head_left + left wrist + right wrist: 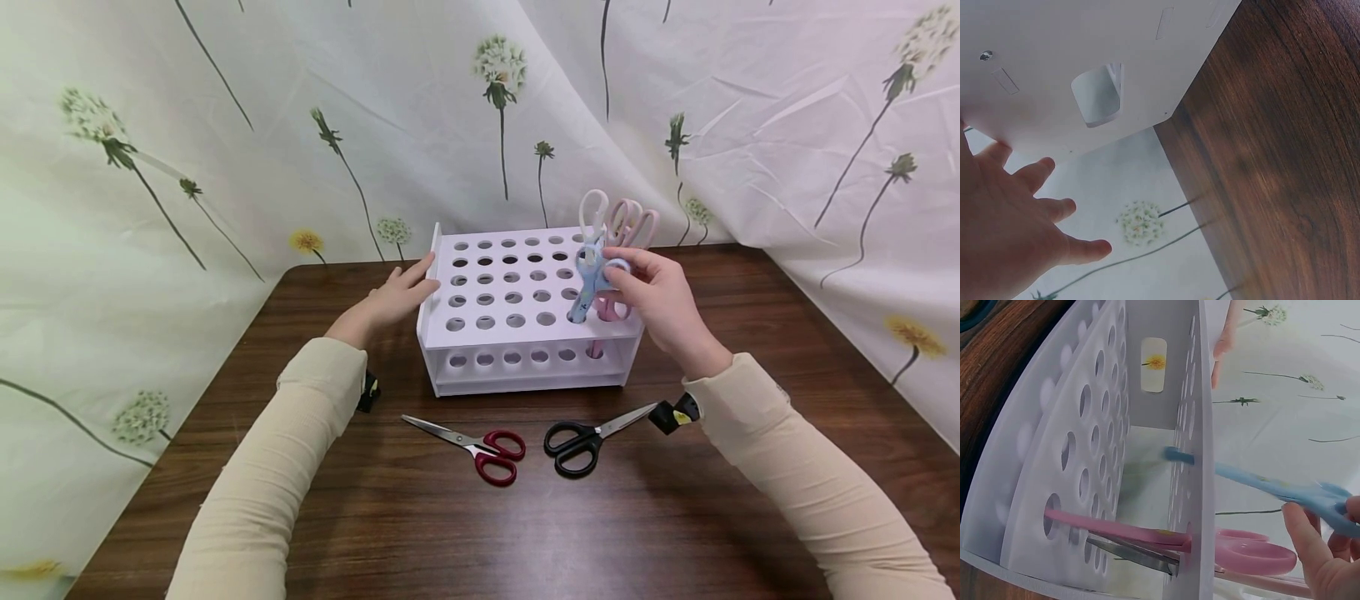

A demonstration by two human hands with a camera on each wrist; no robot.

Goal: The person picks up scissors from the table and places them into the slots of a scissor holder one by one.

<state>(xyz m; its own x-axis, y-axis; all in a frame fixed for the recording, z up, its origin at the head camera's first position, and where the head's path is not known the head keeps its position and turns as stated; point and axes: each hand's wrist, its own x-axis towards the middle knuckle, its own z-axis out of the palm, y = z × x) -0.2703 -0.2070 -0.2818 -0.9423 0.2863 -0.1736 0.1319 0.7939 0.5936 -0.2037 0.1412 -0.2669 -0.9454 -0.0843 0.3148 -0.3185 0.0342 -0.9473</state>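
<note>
A white rack (480, 335) with rows of round holes stands on the table. My right hand (663, 304) pinches light blue scissors (1254, 478) by the handle. Their blades point down, and in the right wrist view the tip pokes through a hole in the top panel. Beside them, pink scissors (1260, 556) stand through holes in both panels at the front right corner. My left hand (390, 298) rests its fingertips against the rack's left side panel (1035, 119), fingers spread.
White-handled scissors (593, 207) and pale pink handles (649, 223) rise from the rack's back right. Red-handled scissors (487, 450) and black-handled scissors (577, 446) lie in front on the dark wooden table (420, 542). A flowered cloth (420, 100) hangs behind.
</note>
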